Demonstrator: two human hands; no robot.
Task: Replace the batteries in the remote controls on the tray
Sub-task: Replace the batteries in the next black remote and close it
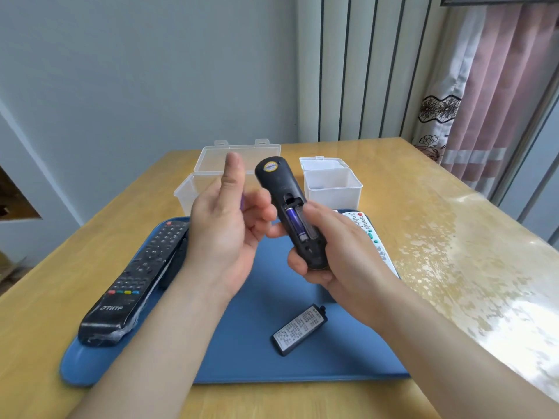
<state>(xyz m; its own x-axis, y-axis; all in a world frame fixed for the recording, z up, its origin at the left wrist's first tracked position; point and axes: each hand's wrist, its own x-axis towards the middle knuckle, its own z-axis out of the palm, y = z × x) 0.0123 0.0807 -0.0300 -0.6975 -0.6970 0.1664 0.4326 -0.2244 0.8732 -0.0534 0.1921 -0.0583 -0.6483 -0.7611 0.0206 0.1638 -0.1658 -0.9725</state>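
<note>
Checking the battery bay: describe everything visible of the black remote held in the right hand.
The black remote looks like matte plastic, held back-up and tilted away above the blue tray, a round sticker near its far end. Its battery bay is uncovered: one purple battery sits in the left slot; the other looks empty. The right hand grips its near end, thumb beside the bay; fingertips of the left hand are at its left edge, contact unclear.
</note>
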